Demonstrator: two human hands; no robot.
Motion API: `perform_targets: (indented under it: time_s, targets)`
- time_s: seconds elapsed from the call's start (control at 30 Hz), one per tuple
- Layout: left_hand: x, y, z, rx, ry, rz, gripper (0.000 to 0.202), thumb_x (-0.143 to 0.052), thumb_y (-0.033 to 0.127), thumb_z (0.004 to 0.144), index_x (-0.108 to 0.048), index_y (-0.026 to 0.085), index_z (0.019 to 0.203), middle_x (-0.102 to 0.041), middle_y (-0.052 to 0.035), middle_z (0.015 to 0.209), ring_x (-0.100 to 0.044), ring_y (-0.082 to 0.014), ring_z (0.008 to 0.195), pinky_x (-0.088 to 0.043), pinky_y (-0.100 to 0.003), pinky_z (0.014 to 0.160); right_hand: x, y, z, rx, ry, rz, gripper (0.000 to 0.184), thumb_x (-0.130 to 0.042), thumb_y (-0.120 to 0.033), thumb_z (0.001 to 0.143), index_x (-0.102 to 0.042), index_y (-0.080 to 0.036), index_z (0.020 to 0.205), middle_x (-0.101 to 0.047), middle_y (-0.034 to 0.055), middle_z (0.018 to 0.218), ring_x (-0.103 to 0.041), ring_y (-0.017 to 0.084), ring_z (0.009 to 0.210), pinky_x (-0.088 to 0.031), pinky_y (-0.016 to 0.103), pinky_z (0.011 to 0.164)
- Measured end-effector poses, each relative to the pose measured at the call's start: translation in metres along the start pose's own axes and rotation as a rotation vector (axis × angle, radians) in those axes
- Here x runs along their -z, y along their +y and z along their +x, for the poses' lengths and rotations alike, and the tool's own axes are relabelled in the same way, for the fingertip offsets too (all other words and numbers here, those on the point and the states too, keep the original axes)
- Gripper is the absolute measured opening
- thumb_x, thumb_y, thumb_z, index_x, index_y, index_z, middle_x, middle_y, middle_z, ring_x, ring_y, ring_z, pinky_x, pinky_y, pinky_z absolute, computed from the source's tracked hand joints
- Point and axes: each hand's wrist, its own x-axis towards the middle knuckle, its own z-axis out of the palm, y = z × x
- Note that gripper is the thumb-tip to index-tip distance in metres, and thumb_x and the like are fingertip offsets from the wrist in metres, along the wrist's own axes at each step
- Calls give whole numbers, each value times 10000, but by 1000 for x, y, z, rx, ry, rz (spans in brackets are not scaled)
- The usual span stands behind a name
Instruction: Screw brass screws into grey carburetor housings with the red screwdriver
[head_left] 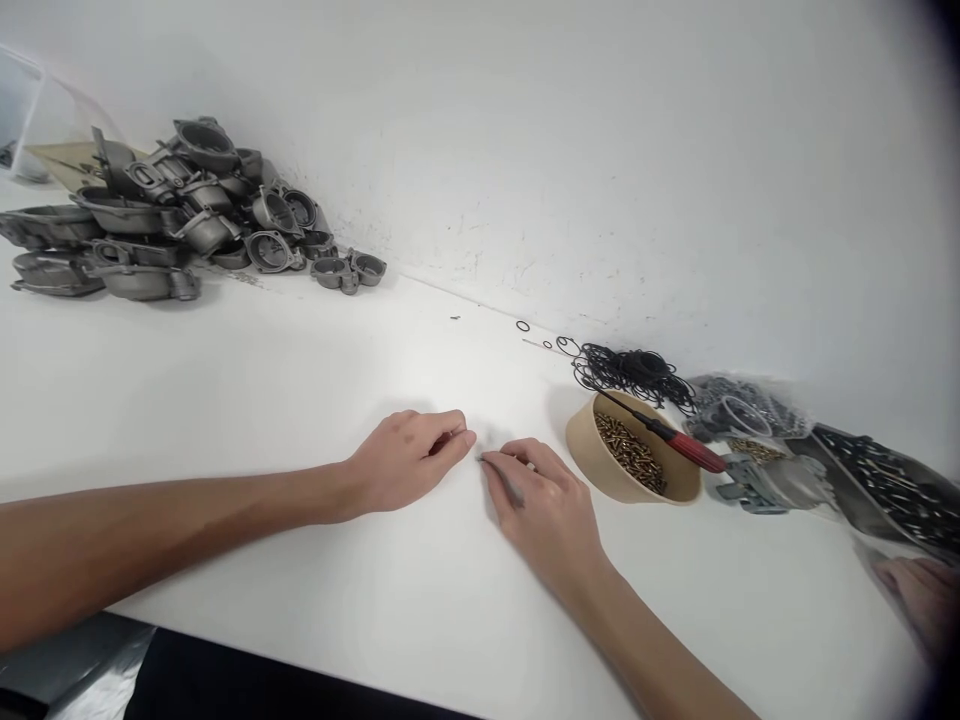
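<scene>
Black cloth [247,690] shows beneath the front edge of a white tabletop [247,400]. Open surface spreads below piled grey metal castings [206,225], upper left; a round tan tub [589,460] crowds the right hand [551,510]. Mid-frame, that hand pinches a slim grey piece [511,488], long axis slanting upper left to lower right, tip toward the left hand [401,462], whose grip I cannot tell.

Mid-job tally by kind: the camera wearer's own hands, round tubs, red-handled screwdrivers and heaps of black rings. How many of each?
Own hands: 2, the left hand and the right hand
Round tub: 1
Red-handled screwdriver: 1
Heap of black rings: 1
Total: 5
</scene>
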Motion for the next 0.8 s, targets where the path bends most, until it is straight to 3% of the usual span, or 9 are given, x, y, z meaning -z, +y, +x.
perform_targets:
  time_s: [0.17,0.53,0.67,0.8]
  targets:
    - [5,2,5,48,-77,-17,335,-430,385,1005,-448,203,724,-365,66,537,-337,-102,512,-264,-247,495,-4,1,2,86,50,-14,154,-602,-127,948,-726,-168,867,-644,20,803,-586,115,697,-425,247,578]
    - [0,-2,9,-7,-65,50,221,-417,308,1008,-525,231,831,-388,99,494,-332,-81,466,-286,-211,507,-6,4,9,189,82,60,80,-676,-102,902,-730,-160,896,-661,24,808,-581,115,671,-439,256,565]
    - [-5,-7,6,-129,-25,167,198,-432,278,1000,-563,220,863,-380,102,493,-300,-73,456,-277,-214,511,-2,8,10,237,102,195,130,-667,-45,900,-695,-161,952,-694,41,848,-621,135,706,-504,277,630]
    - [-8,-13,1,-354,-31,273,197,-451,278,991,-620,218,911,-334,101,474,-264,-77,441,-250,-228,485,9,7,5,147,105,394,218,-648,0,899,-663,-198,989,-710,18,841,-649,137,730,-537,272,653]
